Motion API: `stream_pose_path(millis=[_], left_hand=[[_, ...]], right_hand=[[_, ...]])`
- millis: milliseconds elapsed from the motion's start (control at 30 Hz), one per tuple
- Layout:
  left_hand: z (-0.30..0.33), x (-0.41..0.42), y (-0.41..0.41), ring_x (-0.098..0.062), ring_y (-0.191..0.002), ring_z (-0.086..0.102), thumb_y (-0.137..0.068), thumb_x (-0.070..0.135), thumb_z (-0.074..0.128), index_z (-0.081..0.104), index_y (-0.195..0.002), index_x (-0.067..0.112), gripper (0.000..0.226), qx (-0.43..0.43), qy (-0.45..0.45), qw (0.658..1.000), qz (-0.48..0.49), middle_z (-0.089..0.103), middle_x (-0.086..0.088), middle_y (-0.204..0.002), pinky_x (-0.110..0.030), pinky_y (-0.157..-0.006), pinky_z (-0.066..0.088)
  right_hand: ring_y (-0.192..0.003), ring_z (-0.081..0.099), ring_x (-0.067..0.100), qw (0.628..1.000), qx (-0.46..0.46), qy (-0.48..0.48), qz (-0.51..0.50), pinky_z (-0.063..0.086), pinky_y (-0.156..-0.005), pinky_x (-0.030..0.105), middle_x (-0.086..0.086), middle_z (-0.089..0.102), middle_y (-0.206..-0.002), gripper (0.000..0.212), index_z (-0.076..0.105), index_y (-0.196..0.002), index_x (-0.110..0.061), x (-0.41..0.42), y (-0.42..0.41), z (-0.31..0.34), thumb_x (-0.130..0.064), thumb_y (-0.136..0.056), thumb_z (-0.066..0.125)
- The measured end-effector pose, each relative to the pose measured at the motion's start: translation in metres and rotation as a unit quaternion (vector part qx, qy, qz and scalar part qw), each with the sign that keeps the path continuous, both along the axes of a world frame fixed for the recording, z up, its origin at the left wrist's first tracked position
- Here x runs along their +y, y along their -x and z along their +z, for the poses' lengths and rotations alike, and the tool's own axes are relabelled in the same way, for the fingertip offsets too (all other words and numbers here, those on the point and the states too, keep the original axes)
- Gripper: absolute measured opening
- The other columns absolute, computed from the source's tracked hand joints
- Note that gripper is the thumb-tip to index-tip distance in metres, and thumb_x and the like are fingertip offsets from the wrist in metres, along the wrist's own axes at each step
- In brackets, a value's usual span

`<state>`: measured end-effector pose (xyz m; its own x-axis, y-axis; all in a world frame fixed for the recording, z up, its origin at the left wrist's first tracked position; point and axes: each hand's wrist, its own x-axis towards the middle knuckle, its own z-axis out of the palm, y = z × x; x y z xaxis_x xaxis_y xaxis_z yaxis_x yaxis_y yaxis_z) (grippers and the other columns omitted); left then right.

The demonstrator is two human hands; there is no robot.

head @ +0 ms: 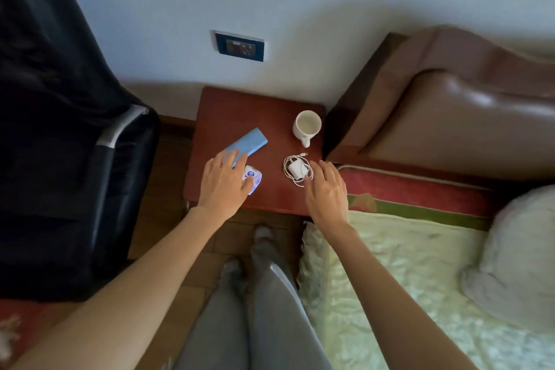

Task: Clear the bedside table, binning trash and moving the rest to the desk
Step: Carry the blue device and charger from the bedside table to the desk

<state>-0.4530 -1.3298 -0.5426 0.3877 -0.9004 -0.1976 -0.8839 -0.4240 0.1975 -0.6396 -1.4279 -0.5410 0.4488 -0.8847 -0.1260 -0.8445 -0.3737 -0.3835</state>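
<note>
Clearing begins: left hand point(223, 185) open over crinkled white-and-purple wrapper point(253, 179); open right hand point(326, 191) reaches white coiled charger point(296, 170) on red-brown wooden desk point(240, 108).

Reddish-brown bedside table point(258, 105), light blue slab point(247, 143), white mug point(306, 126), white charger point(295, 170) with coiled white cable, white-and-blue wrapper point(253, 179) (print unreadable), pale green crinkled bedspread point(390, 273), glossy brown headboard point(465, 117)

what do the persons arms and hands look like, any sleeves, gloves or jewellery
Both forearms are bare right up to the bottom frame edge, with no sleeve in view. The left hand and right hand wear no gloves, and no watch, bracelet or ring shows on the wrists or fingers. The only clothing in view is lower down: grey trousers and grey socks.
</note>
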Motion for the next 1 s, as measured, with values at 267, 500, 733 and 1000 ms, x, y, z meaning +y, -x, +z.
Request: stream_pose_path(millis=[267,500,733,1000], left_hand=[[-0.102,-0.055,-0.024,-0.033,-0.124,0.044,-0.088,0.031,0.055,0.047,-0.132,0.011,0.049,0.031,-0.021,0.999,0.031,0.048,-0.015,-0.136,-0.046,-0.098,0.038],[-0.181,-0.082,-0.044,-0.036,-0.137,0.027,-0.089,0.042,0.055,0.022,-0.146,0.016,0.071,0.040,-0.074,0.992,0.094,0.030,-0.016,-0.150,-0.050,-0.108,0.028],[-0.213,-0.093,-0.058,-0.035,-0.128,0.039,-0.081,0.037,0.068,0.033,-0.141,0.006,0.076,0.052,-0.029,0.992,0.111,0.045,-0.017,-0.138,-0.048,-0.102,0.035],[-0.213,-0.090,-0.059,-0.036,-0.107,0.054,-0.067,0.029,0.081,0.051,-0.129,0.008,0.071,0.078,0.068,0.986,0.130,0.060,-0.014,-0.119,-0.048,-0.084,0.045]], right_hand=[[-0.116,0.053,0.037,0.999,0.020,-0.036,0.014,0.044,-0.098,0.047,0.018,0.061,-0.120,0.047,0.055,-0.124,-0.004,-0.031,0.001,-0.098,-0.028,-0.089,0.035],[-0.122,0.049,0.037,1.000,0.001,-0.016,0.023,0.042,-0.101,0.049,0.018,0.054,-0.129,0.051,0.044,-0.135,-0.007,-0.048,-0.009,-0.157,-0.029,-0.090,0.035],[-0.128,0.044,0.037,1.000,-0.012,0.002,0.027,0.042,-0.102,0.048,0.020,0.048,-0.137,0.053,0.037,-0.141,-0.011,-0.057,-0.014,-0.184,-0.022,-0.090,0.048],[-0.131,0.041,0.035,1.000,-0.004,-0.003,0.023,0.040,-0.104,0.048,0.019,0.045,-0.140,0.057,0.031,-0.145,-0.013,-0.055,-0.007,-0.192,-0.034,-0.091,0.038]])
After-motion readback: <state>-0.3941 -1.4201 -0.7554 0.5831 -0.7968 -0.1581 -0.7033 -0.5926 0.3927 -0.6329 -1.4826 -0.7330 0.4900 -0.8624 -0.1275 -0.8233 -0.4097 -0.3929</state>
